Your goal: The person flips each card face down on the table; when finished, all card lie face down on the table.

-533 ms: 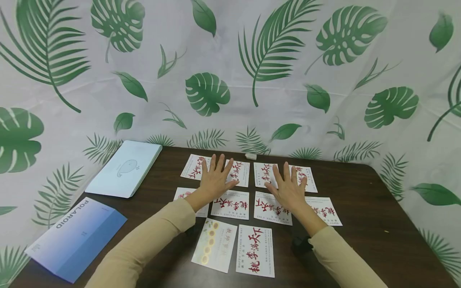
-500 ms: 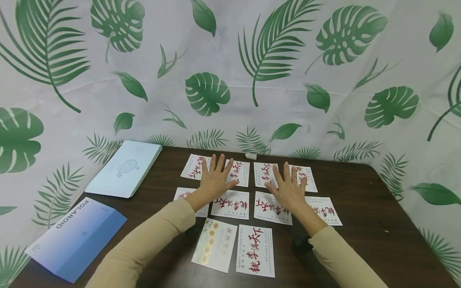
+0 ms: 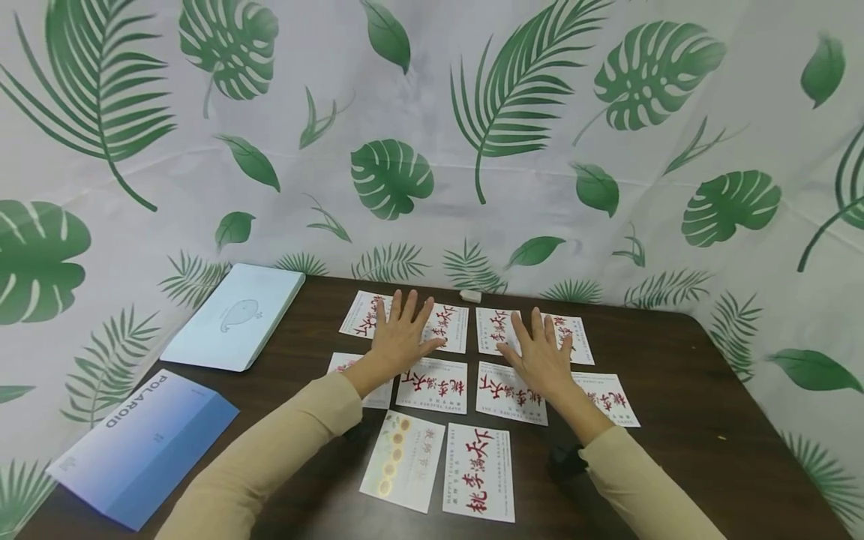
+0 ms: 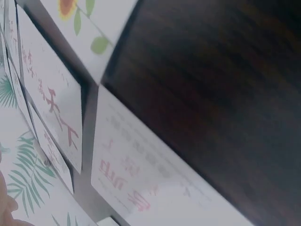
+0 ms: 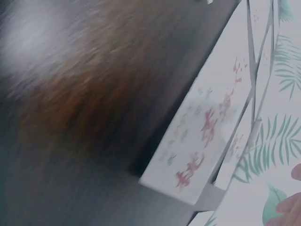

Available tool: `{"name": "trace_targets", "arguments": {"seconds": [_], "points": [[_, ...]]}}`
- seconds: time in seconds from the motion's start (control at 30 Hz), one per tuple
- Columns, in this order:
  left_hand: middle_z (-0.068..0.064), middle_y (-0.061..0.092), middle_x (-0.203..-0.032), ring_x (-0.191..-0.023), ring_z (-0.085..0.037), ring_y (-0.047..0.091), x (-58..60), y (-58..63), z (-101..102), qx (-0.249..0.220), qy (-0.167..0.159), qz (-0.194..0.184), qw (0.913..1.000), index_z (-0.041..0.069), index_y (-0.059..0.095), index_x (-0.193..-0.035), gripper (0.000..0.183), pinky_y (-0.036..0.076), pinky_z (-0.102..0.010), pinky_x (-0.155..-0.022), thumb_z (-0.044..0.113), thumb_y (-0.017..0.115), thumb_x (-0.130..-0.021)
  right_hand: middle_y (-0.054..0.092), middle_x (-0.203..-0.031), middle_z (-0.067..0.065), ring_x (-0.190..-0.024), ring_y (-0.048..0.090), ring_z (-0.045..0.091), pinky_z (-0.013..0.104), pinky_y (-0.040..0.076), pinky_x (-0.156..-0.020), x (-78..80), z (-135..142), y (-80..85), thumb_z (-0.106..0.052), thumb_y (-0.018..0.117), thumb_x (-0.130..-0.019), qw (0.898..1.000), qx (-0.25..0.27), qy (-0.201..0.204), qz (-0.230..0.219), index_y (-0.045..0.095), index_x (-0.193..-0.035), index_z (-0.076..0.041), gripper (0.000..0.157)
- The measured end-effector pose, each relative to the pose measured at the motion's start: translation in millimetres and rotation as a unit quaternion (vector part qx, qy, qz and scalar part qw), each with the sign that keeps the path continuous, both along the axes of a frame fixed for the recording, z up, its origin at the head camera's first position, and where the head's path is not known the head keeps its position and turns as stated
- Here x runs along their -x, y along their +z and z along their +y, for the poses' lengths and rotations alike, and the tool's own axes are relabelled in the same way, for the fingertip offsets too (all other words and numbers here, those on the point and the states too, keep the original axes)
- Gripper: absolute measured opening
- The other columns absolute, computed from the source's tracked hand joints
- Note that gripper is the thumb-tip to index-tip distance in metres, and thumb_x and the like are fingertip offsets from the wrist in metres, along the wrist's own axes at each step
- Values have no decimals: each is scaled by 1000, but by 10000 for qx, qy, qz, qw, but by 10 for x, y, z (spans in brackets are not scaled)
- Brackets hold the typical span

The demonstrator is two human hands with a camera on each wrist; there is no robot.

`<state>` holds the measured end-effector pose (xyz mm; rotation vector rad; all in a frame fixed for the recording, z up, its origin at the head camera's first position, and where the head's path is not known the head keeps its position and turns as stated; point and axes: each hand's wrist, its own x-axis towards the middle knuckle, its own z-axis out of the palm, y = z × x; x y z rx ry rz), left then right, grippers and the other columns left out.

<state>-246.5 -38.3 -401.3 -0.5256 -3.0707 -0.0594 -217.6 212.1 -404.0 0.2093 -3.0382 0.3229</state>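
Note:
Several white cards lie in rows on the dark table. My left hand (image 3: 397, 346), fingers spread, is over the back left pair, partly covering a red-lettered card (image 3: 454, 328). My right hand (image 3: 542, 361), likewise spread, overlaps the back right pair, including another red-lettered card (image 3: 494, 327). Neither hand grips anything. Below them are a middle-row card (image 3: 432, 390) and a second one (image 3: 509, 397); a flower card (image 3: 340, 363) is partly behind my left wrist. In front lie a sunflower card (image 3: 403, 461) and an upright-lettered card (image 3: 479, 472). In the wrist views only fingertips (image 5: 284, 212) show at the edge.
On the left are a pale blue box (image 3: 232, 315) with a whale drawing and a blue POLAROID box (image 3: 145, 446). A small white block (image 3: 470, 295) sits at the table's back edge, before a leaf-patterned cloth (image 3: 432, 97). The dark table (image 3: 688, 465) extends right.
The head view has shifted slightly. Both hands stay spread over the cards, with only slight finger movement, and the cards keep their places.

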Motion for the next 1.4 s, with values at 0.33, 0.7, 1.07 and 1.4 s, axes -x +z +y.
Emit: {"name": "trace_targets", "arguments": {"seconds": [0.33, 0.7, 1.07, 1.4], "points": [[-18, 14, -156, -142, -41, 8, 85, 8, -182, -540, 31, -55, 9985, 14, 17, -151, 75, 11, -59, -114, 57, 39, -94, 31, -145, 30, -132, 31, 48, 72, 28, -99, 90, -158, -42, -40, 52, -94, 9971, 481, 260, 526, 37, -143, -9, 60], [-27, 48, -134, -122, -42, 46, 332, 50, -630, -1976, 509, 160, 9788, -6, 44, -135, 61, 42, -53, -100, 34, 61, -91, 62, -93, 18, -87, 61, 31, 42, 52, -75, 531, -784, -12, -14, 67, -86, 9631, 2612, 522, 381, 58, -121, 3, 40], [-27, 52, -130, -121, -43, 47, 502, -87, -996, -2860, 1268, -295, 9493, -10, 47, -131, 53, 42, -52, -100, 17, 64, -89, 63, -85, 10, -74, 56, 15, 23, 48, -62, 827, -1452, -180, -9, 69, -84, 9289, 3674, 241, -386, 62, -115, 4, 34], [-24, 55, -128, -116, -41, 52, 571, -185, -1098, -2970, 1526, -291, 9421, -9, 50, -128, 51, 45, -51, -96, 16, 66, -87, 64, -86, 10, -74, 55, 16, 30, 51, -70, 1117, -1811, -278, -10, 71, -83, 9366, 3460, 0, -560, 60, -120, 3, 40]]}}
